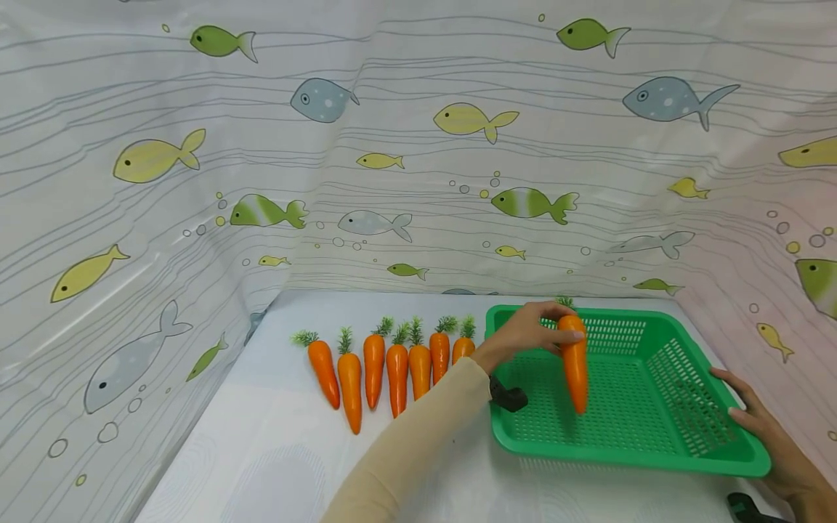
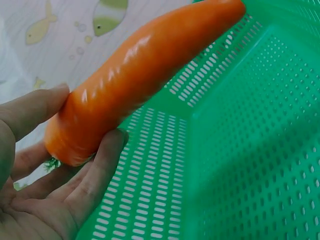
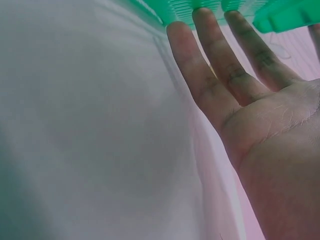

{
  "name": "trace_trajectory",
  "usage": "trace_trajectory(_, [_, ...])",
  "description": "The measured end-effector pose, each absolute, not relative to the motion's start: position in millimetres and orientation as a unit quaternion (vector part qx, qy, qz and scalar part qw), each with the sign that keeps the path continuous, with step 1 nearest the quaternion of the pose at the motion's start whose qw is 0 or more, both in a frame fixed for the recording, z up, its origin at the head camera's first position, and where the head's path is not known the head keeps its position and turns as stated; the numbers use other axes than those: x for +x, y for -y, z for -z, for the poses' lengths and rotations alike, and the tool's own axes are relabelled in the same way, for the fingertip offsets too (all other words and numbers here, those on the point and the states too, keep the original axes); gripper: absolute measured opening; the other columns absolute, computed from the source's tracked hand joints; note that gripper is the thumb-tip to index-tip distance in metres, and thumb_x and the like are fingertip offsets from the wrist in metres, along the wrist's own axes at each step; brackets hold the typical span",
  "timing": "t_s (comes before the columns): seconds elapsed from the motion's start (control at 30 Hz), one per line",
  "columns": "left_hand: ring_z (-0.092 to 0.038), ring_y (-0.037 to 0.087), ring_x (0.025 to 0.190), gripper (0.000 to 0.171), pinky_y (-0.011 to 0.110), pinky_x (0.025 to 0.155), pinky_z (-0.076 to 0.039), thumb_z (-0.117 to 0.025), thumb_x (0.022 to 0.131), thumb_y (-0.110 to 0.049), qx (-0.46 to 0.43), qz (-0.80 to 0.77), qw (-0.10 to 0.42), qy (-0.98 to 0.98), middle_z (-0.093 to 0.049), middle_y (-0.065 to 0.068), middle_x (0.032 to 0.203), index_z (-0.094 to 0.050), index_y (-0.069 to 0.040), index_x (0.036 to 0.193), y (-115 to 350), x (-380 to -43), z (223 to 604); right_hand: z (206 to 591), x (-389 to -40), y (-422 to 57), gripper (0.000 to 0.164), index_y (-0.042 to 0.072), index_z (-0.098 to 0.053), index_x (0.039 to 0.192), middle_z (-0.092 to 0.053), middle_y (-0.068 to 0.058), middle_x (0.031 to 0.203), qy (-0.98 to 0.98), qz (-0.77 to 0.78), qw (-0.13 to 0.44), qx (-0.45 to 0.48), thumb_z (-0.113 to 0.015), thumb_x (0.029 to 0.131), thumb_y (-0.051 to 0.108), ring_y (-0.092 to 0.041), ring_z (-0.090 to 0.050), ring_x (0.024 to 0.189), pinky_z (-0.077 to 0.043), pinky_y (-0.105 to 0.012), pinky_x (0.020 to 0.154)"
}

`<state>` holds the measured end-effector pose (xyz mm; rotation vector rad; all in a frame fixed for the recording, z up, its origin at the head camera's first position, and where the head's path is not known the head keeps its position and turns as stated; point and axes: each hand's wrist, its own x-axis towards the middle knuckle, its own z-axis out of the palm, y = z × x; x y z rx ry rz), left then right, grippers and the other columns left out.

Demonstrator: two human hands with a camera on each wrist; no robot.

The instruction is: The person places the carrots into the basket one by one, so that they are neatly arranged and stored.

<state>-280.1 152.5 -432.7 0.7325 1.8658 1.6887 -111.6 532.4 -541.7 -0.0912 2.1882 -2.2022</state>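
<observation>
The head view shows the person's left grip (image 1: 532,330) pinching a glossy orange plastic-looking carrot (image 1: 575,363) near its thick top, thumb and fingers closed round it. The carrot hangs from the grip with its tip pointing down over the inside of a green rectangular plastic basket (image 1: 628,459) with slotted walls; a green leafy tuft (image 1: 565,301) sticks out just beyond the fingers. From the left wrist, the carrot's slightly bent body runs away from the grip towards the basket.

Well to the right of this grip, the right grip (image 1: 752,414) rests against the basket's far right side, its fingers extended and tips touching the green plastic, as seen from the right wrist.

To the left of the left grip, seven more orange carrots with green tufts (image 1: 349,392) lie side by side on the white worktop (image 1: 275,457), some partly covered by the beige sleeve (image 1: 405,443). A dark wrist-worn piece (image 1: 508,396) sits just below the left grip. Beyond both grips hangs a white sheet printed with green, yellow and grey-blue fish (image 1: 418,58).
</observation>
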Motion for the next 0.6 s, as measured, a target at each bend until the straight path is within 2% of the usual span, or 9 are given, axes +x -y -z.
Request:
trace_trajectory(0.17, [-0.073,0.020,0.079,0.036,0.037,0.072,-0.064,-0.080,0.092,-0.014,0.263,-0.614,0.265,-0.696,-0.062,-0.005,0.111,-0.068,-0.012,0.126,-164.7,-276.3,434.9,540.2,-110.2,-532.3,0.060,0.041,-0.018,0.163,-0.009,0.012,0.156,-0.714,0.699,0.018,-0.046,-0.027,0.111,0.013,0.001,-0.062,0.105,-0.064,-0.037,0.073])
trace_trajectory(0.47, [-0.072,0.020,0.078,0.039,0.037,0.072,-0.064,-0.081,0.090,-0.009,0.262,-0.610,0.287,-0.691,-0.062,-0.003,0.108,-0.068,-0.009,0.127,-190.4,-269.1,438.4,536.6,-108.7,-532.5,0.058,0.040,-0.017,0.163,-0.029,0.016,0.139,-0.709,0.702,0.036,-0.063,-0.025,0.112,0.013,-0.012,-0.069,0.100,-0.064,-0.043,0.072])
trace_trajectory(0.6, [-0.071,0.018,0.077,0.039,0.037,0.072,-0.064,-0.081,0.090,-0.008,0.263,-0.597,0.290,-0.700,-0.063,-0.003,0.107,-0.068,-0.008,0.127,-201.1,-265.8,441.3,536.2,-107.8,-531.5,0.058,0.038,-0.015,0.163,-0.030,0.017,0.139,-0.709,0.700,0.037,-0.076,-0.024,0.112,0.012,-0.010,-0.068,0.104,-0.064,-0.042,0.074])
